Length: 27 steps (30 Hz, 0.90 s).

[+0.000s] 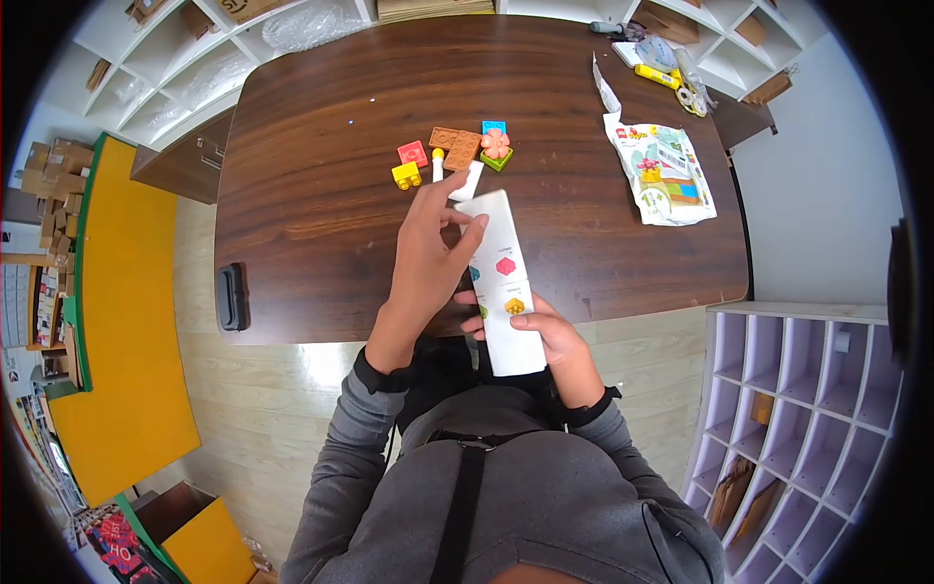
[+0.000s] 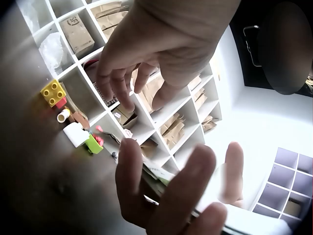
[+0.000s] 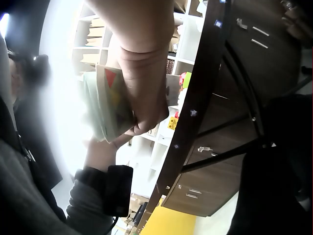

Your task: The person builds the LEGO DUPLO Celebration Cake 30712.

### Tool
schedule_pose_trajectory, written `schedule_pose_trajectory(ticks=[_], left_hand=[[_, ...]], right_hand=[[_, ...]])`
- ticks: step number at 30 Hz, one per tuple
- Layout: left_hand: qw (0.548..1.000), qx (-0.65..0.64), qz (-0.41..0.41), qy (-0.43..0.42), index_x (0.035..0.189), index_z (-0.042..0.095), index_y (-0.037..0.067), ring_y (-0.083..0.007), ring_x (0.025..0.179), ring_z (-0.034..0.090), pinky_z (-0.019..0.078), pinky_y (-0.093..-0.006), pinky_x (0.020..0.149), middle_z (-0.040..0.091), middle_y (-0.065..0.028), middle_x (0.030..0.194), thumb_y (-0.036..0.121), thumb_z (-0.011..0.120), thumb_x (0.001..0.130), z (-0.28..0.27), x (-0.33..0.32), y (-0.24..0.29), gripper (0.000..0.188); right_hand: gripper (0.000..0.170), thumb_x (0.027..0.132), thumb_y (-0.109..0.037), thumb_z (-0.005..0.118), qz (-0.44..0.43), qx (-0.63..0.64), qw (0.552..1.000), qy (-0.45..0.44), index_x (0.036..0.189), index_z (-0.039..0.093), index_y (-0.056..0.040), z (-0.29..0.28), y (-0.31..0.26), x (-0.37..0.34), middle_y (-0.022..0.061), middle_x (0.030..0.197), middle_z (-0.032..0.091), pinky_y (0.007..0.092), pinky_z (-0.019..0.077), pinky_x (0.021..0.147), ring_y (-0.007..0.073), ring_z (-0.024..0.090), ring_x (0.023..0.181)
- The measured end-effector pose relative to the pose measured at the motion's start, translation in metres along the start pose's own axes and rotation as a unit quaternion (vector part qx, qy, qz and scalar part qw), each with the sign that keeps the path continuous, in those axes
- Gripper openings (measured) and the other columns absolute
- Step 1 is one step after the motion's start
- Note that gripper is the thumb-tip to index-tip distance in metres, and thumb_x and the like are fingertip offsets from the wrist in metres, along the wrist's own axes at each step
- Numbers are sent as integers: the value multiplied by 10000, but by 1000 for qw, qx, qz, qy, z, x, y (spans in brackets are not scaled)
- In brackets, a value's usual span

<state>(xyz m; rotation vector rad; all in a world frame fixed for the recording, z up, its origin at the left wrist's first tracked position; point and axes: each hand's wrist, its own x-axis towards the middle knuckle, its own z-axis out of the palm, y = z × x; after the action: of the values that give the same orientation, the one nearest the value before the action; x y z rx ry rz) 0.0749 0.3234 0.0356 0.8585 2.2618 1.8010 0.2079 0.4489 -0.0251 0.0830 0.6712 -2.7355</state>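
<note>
The head view shows both hands above the near edge of the brown worktop (image 1: pixel 321 219). The right hand (image 1: pixel 559 343) holds the booklet (image 1: pixel 511 336) by its lower part, with the thumb on the white page. On this page, small coloured pictures can be seen. The left hand (image 1: pixel 425 251) is near the upper part of the booklet. From the head view alone, I cannot tell if it touches the page; the left wrist view shows its fingers loosely bent, moderately apart, with nothing in them and a gap to the booklet.

The right wrist view shows what the head view hides: the booklet has several layers, with a red and a yellow shape on its outer side.

Beyond the hands lie a yellow brick (image 1: pixel 407 175), a red brick (image 1: pixel 413 153), brown pieces (image 1: pixel 455 143), a blue piece (image 1: pixel 494 127) and a pink flower (image 1: pixel 495 144) on a green piece (image 1: pixel 497 162). The white packet (image 1: pixel 671 175), at the right side, appears only in the head view.
</note>
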Motion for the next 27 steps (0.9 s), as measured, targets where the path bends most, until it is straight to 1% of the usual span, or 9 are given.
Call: schedule_pose_trajectory(ticks=[4, 6, 8, 10, 16, 18, 19, 23, 27], left_hand=[[997, 21, -68, 1, 1266, 478, 10, -135, 880, 594, 491, -271, 779, 537, -104, 1166, 98, 650, 853, -1, -26, -23, 456], [994, -9, -109, -4, 1274, 463, 0, -145, 907, 593, 490, -271, 787, 528, -106, 1172, 111, 645, 862, 0, -46, -32, 464], [966, -99, -237, -43, 1311, 408, -23, -183, 1025, 565, 488, -259, 800, 502, -147, 1221, 131, 630, 881, 4, -67, -32, 508], [952, -182, -242, -42, 1349, 347, -38, -216, 1140, 507, 470, -285, 866, 461, -192, 1286, 170, 605, 905, 15, -81, -41, 554], [895, -334, -294, -20, 1402, 291, 2, -206, 1209, 451, 391, -341, 984, 438, -124, 1350, 239, 512, 957, 20, -75, -29, 551], [851, -405, -334, -2, 1403, 305, 25, -193, 1203, 454, 396, -337, 977, 448, -103, 1344, 247, 506, 959, 18, -70, -27, 536], [856, -398, -330, -9, 1401, 317, 40, -190, 1192, 465, 399, -341, 973, 459, -93, 1335, 264, 502, 959, 18, -70, -32, 529], [867, -393, -305, -24, 1394, 332, 46, -190, 1184, 474, 403, -347, 971, 470, -89, 1328, 257, 502, 956, 16, -67, -23, 515], [878, -369, -305, -22, 1390, 341, 44, -188, 1170, 489, 417, -352, 960, 485, -95, 1316, 219, 491, 951, 13, -69, -25, 496]], right_hand=[[622, 942, -336, 505, -14, 6, 999, 50, 1402, 249, -4, -8, 14, 1, 220, 1351, 429, 403, 476, 927, 342, 540, 1134], [636, 953, -425, 427, 0, -16, 997, 75, 1402, 257, -8, -9, 16, 3, 210, 1344, 438, 389, 482, 909, 322, 550, 1116], [672, 963, -515, 349, 14, -39, 994, 100, 1402, 266, -13, -8, 16, 4, 199, 1337, 446, 374, 488, 890, 302, 559, 1099], [711, 955, -579, 271, 39, -169, 970, 168, 1397, 296, -22, -3, 12, 3, 166, 1310, 473, 348, 487, 859, 247, 571, 1042], [689, 982, -522, 260, -28, -386, 905, 178, 1464, 182, -36, 18, 10, 6, 157, 1374, 345, 320, 393, 945, 208, 429, 1187], [634, 993, -418, 356, -64, -525, 833, 159, 1466, 179, -34, 28, 10, 8, 151, 1362, 367, 315, 386, 947, 225, 418, 1169], [687, 966, -324, 473, -61, -552, 821, 136, 1469, 117, -21, 35, 6, 7, 220, 1355, 321, 356, 343, 1013, 250, 380, 1248], [789, 910, -262, 585, -65, -588, 799, 110, 1478, 81, -49, 36, 10, 9, 250, 1412, 230, 390, 290, 1063, 366, 278, 1325], [836, 880, -252, 629, -60, -582, 805, 101, 1480, 80, -62, 33, 10, 6, 257, 1417, 225, 400, 284, 1068, 388, 271, 1322]])
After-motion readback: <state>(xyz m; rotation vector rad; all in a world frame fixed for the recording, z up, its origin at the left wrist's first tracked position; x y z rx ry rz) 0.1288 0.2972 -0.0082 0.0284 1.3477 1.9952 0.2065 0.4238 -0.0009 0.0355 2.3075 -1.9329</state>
